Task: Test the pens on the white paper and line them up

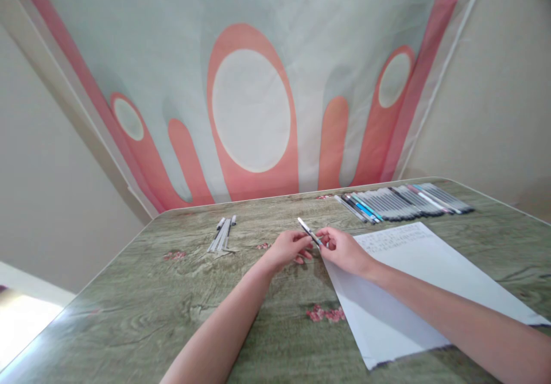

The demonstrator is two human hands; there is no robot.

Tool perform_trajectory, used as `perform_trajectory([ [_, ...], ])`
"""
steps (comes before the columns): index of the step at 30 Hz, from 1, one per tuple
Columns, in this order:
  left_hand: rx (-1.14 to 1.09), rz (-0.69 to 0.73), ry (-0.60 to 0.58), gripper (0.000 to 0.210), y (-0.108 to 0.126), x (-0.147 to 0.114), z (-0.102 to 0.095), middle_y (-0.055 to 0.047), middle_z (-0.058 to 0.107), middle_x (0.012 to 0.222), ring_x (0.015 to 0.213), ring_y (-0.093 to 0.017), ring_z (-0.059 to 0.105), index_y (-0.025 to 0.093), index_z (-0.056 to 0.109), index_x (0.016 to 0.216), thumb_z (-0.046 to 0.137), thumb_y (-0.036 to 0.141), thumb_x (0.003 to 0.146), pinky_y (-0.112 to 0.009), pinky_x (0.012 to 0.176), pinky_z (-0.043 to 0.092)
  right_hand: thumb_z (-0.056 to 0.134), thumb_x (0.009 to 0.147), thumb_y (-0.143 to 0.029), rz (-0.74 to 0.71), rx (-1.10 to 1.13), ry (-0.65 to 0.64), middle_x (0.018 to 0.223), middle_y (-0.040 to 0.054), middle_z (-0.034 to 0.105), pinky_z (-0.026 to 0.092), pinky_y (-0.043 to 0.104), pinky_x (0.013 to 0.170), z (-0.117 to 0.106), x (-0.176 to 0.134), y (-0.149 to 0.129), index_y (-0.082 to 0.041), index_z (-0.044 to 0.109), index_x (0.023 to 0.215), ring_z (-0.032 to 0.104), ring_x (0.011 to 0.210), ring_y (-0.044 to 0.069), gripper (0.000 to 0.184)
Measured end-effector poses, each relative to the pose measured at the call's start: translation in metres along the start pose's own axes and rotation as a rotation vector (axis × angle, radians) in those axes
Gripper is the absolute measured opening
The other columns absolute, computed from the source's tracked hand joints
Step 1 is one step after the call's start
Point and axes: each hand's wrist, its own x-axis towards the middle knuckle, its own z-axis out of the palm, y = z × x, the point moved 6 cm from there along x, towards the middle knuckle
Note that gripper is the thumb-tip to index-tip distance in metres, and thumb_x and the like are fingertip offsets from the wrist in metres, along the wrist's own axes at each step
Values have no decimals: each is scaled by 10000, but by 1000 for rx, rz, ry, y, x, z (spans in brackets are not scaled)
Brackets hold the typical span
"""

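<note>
A slim pen (pixel 305 227) with a pale barrel and a dark part slants between my two hands, its pale end pointing up and left. My right hand (pixel 342 249) pinches its lower end, above the left edge of a large white paper sheet (pixel 408 286). Closed about the pen's middle are the thumb and fingertips of my left hand (pixel 289 247); its other fingers curl loosely below. Small lines of writing run along the sheet's top. The pen's lower tip is hidden by my right fingers.
A long row of pens (pixel 400 202), mostly grey with a few blue, black and white, lies at the back right. Several loose pens and caps (pixel 222 235) form a small pile at the left. The wood-patterned table (pixel 142 298) meets a patterned hanging cloth (pixel 249 183) behind.
</note>
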Motion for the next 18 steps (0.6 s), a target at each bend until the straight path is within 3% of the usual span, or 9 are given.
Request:
perform_trajectory([
  [3, -124, 74, 38, 261, 4, 1, -1, -83, 642, 889, 689, -121, 623, 125, 586, 869, 578, 349, 737, -157, 472, 429, 521, 717, -227, -19, 70, 1, 687, -10, 589, 362, 203, 497, 0, -2, -5, -153, 546, 949, 472, 501, 76, 244],
  [7, -181, 70, 101, 221, 6, 3, -10, -98, 649, 867, 706, -133, 630, 115, 554, 839, 575, 318, 754, -161, 493, 442, 503, 749, -257, -34, 88, 2, 683, -12, 583, 344, 204, 480, 0, -4, -8, -161, 546, 925, 450, 491, 76, 205],
  [9, -225, 99, 209, 210, 6, 5, -25, -103, 647, 895, 709, -131, 629, 126, 522, 852, 534, 324, 783, -164, 491, 444, 477, 771, -267, -40, 99, 12, 679, -13, 577, 343, 205, 483, -1, -3, -8, -165, 552, 916, 449, 497, 80, 192],
  [14, -331, 219, 629, 212, 2, 4, -78, -94, 627, 970, 693, -94, 596, 156, 453, 871, 427, 363, 833, -150, 479, 432, 463, 779, -281, -49, 98, 41, 699, -1, 589, 364, 215, 503, -2, -2, -5, -165, 585, 922, 463, 517, 91, 221],
  [18, -317, 248, 771, 222, -4, 2, -97, -85, 623, 975, 652, -76, 571, 165, 438, 891, 401, 376, 834, -135, 460, 405, 472, 773, -284, -63, 76, 27, 708, 8, 608, 381, 222, 523, 0, -3, -5, -167, 611, 909, 485, 539, 102, 227],
])
